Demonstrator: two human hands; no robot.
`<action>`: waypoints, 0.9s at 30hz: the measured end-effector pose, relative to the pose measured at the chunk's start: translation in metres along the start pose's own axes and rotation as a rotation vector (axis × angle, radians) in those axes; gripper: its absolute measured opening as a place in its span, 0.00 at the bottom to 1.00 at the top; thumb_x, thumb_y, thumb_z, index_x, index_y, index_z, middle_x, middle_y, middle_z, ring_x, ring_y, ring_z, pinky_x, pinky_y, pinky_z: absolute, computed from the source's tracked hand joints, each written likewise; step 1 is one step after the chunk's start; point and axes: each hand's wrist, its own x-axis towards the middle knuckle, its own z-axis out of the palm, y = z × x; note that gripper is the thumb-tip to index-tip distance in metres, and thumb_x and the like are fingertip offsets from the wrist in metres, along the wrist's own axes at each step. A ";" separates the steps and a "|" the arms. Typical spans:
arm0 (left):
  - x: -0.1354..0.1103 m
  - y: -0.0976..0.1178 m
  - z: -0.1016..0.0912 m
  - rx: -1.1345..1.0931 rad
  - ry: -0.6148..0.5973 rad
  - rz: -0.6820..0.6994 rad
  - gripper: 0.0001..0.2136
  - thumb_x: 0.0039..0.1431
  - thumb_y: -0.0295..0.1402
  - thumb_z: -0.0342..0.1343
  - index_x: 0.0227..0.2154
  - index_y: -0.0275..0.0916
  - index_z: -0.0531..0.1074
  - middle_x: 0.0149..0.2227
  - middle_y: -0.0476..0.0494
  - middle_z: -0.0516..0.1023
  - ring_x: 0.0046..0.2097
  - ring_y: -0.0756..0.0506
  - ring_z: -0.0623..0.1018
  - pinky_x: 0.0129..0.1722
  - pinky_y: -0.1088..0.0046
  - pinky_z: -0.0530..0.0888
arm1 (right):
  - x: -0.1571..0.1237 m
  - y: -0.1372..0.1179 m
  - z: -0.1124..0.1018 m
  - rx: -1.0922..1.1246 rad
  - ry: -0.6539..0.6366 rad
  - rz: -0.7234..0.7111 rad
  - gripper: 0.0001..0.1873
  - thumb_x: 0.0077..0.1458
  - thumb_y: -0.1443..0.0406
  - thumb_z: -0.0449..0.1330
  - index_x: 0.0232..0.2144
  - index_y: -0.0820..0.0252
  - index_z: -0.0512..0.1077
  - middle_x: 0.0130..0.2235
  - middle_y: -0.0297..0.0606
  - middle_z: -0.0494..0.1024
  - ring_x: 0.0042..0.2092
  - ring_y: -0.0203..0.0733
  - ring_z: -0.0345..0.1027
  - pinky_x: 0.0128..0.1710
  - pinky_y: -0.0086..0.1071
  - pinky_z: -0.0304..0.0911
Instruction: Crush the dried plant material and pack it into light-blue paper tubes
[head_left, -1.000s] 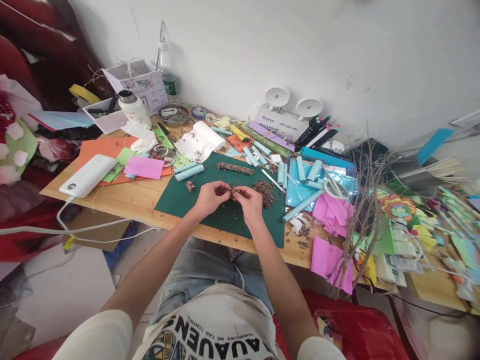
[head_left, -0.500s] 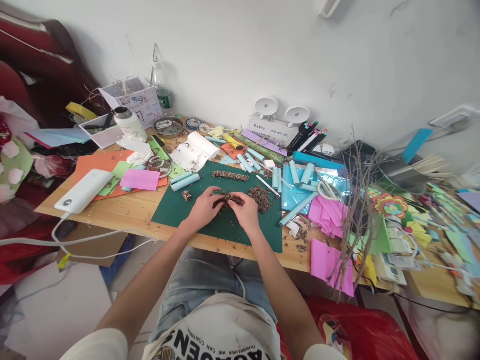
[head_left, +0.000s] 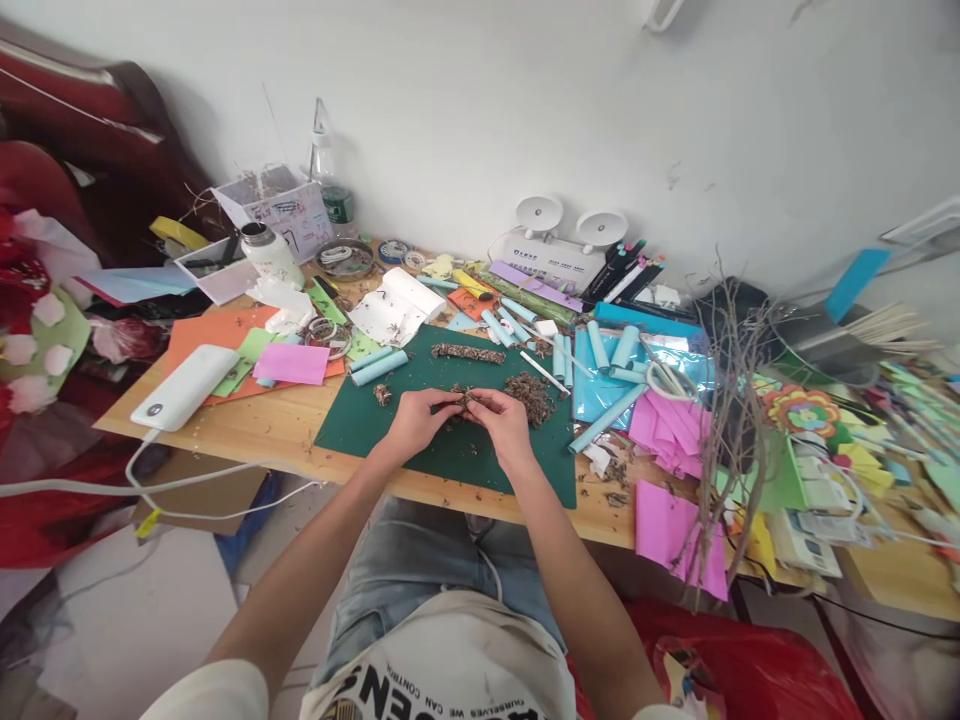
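Pinching at a small, crumbly, dark-brown clump of dried plant bits [head_left: 466, 394], the left hand [head_left: 420, 422] and right hand [head_left: 504, 425] meet above the flat, dark-green cutting mat [head_left: 356, 420] on the pale wooden counter [head_left: 296, 432]. Thumb and fingertips of each are drawn nearly together on the clump, the other fingers curled; the fingertips hide most of it. Too hard a squeeze could break it apart — the bits look dry and loosely bound — and uneven pressure could leave one end thin. The right hand also sits just beside the loose, brown heap of plant bits [head_left: 531, 398], so a careless sweep could scatter that. As far as its visible part tells, the clump's long axis runs left to right, one end towards each hand. Beyond it, the textured, brown, log-shaped roll [head_left: 469, 353] lies nearly crosswise too, its right end slightly nearer the person.
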 end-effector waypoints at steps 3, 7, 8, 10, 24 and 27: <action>0.001 0.002 -0.002 -0.030 -0.014 -0.070 0.09 0.60 0.35 0.60 0.38 0.41 0.82 0.40 0.44 0.85 0.42 0.40 0.83 0.45 0.66 0.77 | -0.003 0.001 -0.001 -0.153 -0.007 -0.062 0.19 0.44 0.59 0.69 0.41 0.59 0.81 0.40 0.41 0.85 0.40 0.48 0.79 0.47 0.42 0.75; 0.001 0.008 -0.003 -0.049 -0.016 -0.085 0.09 0.61 0.35 0.57 0.36 0.40 0.82 0.36 0.46 0.85 0.37 0.43 0.81 0.40 0.70 0.75 | -0.011 0.000 0.003 -0.416 0.064 -0.313 0.14 0.53 0.60 0.63 0.41 0.56 0.82 0.43 0.42 0.84 0.42 0.47 0.79 0.45 0.39 0.75; 0.001 0.009 -0.002 -0.058 -0.008 -0.098 0.09 0.60 0.35 0.57 0.35 0.40 0.81 0.34 0.46 0.84 0.36 0.44 0.80 0.38 0.71 0.74 | -0.013 -0.001 0.004 -0.461 0.073 -0.366 0.13 0.54 0.60 0.62 0.40 0.55 0.82 0.42 0.41 0.84 0.41 0.46 0.78 0.44 0.38 0.74; 0.001 0.011 0.001 -0.098 0.011 -0.129 0.09 0.60 0.37 0.57 0.33 0.39 0.80 0.31 0.47 0.83 0.33 0.46 0.78 0.35 0.72 0.73 | -0.014 -0.003 0.007 -0.474 0.085 -0.403 0.12 0.54 0.59 0.62 0.38 0.55 0.82 0.41 0.41 0.84 0.40 0.46 0.78 0.43 0.38 0.74; 0.004 -0.010 -0.008 0.312 -0.016 0.192 0.13 0.68 0.35 0.49 0.41 0.39 0.80 0.40 0.38 0.79 0.44 0.40 0.77 0.45 0.62 0.74 | 0.004 0.001 -0.002 -0.091 0.117 -0.100 0.15 0.43 0.59 0.69 0.35 0.58 0.76 0.29 0.34 0.79 0.30 0.43 0.75 0.36 0.40 0.76; 0.003 -0.007 -0.006 0.223 0.021 0.192 0.13 0.67 0.36 0.52 0.47 0.40 0.79 0.45 0.38 0.79 0.47 0.41 0.78 0.48 0.63 0.76 | 0.005 0.003 0.001 -0.052 0.078 -0.057 0.15 0.41 0.58 0.70 0.31 0.59 0.77 0.28 0.34 0.80 0.30 0.43 0.75 0.38 0.40 0.76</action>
